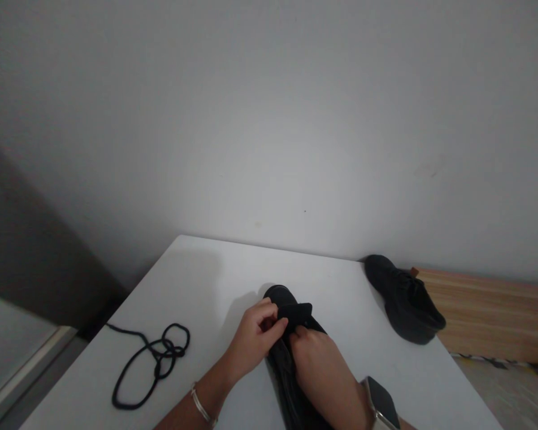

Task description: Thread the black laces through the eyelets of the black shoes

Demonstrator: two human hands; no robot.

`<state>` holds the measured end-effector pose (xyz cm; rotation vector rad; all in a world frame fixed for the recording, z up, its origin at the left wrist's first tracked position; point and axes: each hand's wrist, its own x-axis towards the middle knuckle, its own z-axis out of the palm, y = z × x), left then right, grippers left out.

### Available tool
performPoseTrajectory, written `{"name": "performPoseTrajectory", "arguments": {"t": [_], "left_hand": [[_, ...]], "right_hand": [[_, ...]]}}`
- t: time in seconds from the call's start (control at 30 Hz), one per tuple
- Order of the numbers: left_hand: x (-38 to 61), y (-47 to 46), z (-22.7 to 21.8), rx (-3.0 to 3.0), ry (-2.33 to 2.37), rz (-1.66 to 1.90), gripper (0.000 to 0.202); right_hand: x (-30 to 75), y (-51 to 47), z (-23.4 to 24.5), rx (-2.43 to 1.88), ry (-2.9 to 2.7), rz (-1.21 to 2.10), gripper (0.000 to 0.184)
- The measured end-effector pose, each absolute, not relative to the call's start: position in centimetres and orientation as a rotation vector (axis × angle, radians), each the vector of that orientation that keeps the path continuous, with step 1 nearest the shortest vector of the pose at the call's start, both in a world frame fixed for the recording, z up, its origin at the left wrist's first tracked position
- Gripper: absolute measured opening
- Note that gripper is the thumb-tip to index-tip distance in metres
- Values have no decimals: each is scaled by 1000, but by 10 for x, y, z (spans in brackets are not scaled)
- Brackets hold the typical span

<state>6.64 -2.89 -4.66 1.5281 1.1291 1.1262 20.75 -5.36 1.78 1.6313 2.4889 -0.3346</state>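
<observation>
I see the left hand (256,333) pinch the raised flap (299,312) of a black shoe (281,379) on the white table (237,269); the right hand (316,361) curls beside it, fingertips hidden, so I cannot tell its grip. If that pinch slackens, the flap could slip, I reckon, and I read no brand or writing

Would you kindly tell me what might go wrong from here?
The lace lies in loops, with one end at the left edge of the table, so it might knot or slip off. The far shoe sits at the right edge and could fall if bumped. The left hand is on the flap of the near shoe; a hard tug might strain it.
</observation>
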Motion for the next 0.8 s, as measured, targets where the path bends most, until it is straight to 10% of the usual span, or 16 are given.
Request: {"name": "performPoseTrajectory", "arguments": {"t": [0.57,0.8], "left_hand": [[65,-30,-47,1490,1096,1108,38],[64,-29,-45,1492,1096,1107,39]], "right_hand": [[257,-71,66,1419,2648,-710,52],[268,-77,63,982,2612,-629,29]]}}
